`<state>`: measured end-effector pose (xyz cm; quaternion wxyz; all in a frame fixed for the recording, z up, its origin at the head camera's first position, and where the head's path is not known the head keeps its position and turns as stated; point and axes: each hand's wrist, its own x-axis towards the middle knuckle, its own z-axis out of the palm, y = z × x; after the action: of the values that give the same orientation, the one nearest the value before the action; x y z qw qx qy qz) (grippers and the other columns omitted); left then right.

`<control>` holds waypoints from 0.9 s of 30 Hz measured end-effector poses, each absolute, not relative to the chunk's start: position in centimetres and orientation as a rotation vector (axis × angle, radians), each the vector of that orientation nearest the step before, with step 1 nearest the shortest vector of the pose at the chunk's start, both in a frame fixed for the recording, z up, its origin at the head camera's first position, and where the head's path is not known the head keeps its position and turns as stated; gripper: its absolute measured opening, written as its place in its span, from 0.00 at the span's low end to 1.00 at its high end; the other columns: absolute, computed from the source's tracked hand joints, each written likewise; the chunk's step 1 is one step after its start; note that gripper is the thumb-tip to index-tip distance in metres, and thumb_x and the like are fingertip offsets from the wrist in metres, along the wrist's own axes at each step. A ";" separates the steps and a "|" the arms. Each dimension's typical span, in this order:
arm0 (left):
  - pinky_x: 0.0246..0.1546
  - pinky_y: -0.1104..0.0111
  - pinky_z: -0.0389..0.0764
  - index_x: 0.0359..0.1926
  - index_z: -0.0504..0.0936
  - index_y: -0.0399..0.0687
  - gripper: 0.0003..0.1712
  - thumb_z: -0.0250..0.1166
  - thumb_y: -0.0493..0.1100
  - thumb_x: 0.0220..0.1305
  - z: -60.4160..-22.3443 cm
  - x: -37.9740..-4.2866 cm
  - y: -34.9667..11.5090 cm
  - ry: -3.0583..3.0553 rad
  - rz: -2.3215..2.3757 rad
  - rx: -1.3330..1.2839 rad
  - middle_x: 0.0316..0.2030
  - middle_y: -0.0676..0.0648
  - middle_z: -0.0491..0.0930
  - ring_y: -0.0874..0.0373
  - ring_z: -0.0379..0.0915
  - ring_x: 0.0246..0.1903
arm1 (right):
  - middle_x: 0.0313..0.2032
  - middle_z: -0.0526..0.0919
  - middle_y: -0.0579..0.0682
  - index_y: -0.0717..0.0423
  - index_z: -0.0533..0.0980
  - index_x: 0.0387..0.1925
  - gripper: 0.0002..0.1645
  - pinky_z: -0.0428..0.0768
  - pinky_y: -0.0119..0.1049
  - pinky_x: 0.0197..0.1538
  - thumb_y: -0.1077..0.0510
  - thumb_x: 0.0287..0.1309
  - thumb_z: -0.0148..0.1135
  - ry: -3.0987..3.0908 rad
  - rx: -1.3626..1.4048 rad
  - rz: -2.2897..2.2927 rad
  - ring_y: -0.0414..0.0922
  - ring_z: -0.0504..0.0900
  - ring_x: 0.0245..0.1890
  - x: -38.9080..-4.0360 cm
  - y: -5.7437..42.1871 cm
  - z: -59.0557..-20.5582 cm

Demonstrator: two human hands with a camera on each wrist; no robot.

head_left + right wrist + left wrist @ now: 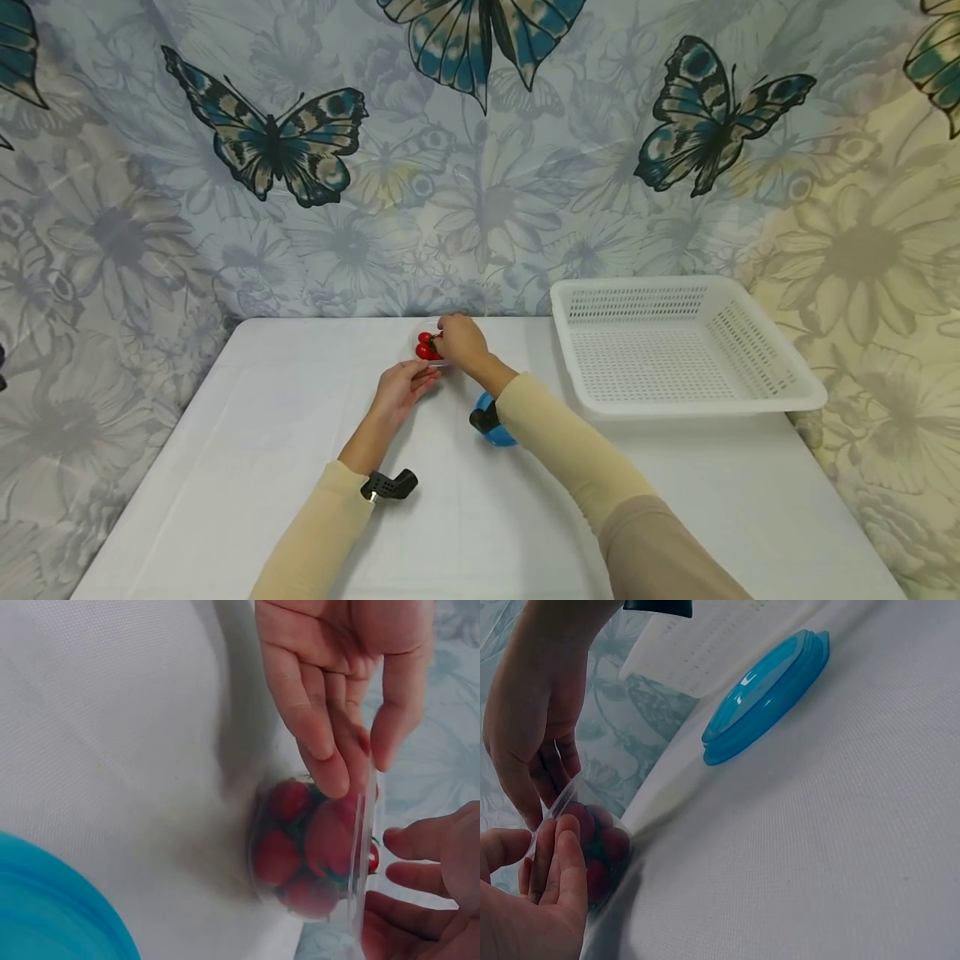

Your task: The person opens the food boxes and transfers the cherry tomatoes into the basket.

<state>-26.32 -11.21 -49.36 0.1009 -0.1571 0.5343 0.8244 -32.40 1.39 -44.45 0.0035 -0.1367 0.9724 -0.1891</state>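
Note:
A clear plastic container (360,877) with several small red tomatoes (277,856) with green stems stands at the table's far edge. My left hand (402,389) pinches its rim between thumb and fingers, the fingers lying along its side in the left wrist view. From the other side, my right hand (461,342) reaches to the container's mouth. Its loosely bent, spread fingers (405,841) come right up to a tomato (373,857) at the opening. A shallow blue dish (769,697) stands on the table under my right forearm, partly covered by it in the head view.
A large white plastic basket (690,408) with slotted sides stands at the back right of the white-covered table (285,417). Directly behind the table hangs a butterfly-patterned cloth (495,208). Black wrist cameras (390,485) sit on both sleeves.

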 end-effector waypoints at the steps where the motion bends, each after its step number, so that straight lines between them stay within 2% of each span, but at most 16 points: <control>1: 0.41 0.74 0.84 0.44 0.72 0.37 0.06 0.55 0.36 0.71 -49.4 -26.4 -11.2 1.576 2.436 -0.464 0.29 0.51 0.83 0.62 0.84 0.33 | 0.44 0.86 0.54 0.59 0.81 0.49 0.17 0.83 0.40 0.51 0.56 0.62 0.61 3.047 -0.417 -0.577 0.49 0.83 0.46 -32.4 1.2 -44.5; 12: 0.39 0.74 0.84 0.40 0.72 0.38 0.02 0.55 0.34 0.70 -50.2 -26.4 -11.3 1.562 2.475 -0.470 0.28 0.51 0.83 0.62 0.84 0.32 | 0.37 0.86 0.52 0.59 0.82 0.39 0.10 0.84 0.38 0.44 0.58 0.61 0.60 3.025 -0.401 -0.529 0.47 0.84 0.40 -32.1 0.1 -44.7; 27: 0.39 0.74 0.84 0.40 0.72 0.38 0.02 0.54 0.33 0.69 -50.1 -26.7 -11.3 1.554 2.481 -0.441 0.26 0.52 0.83 0.63 0.83 0.31 | 0.38 0.87 0.51 0.59 0.81 0.41 0.10 0.83 0.37 0.47 0.60 0.58 0.61 3.006 -0.419 -0.581 0.47 0.83 0.40 -32.3 0.2 -44.9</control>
<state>-26.74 -11.27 -50.14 0.0904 -0.1485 0.5227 0.8346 -32.31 0.19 -44.91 0.0259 -0.1357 0.9724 -0.1879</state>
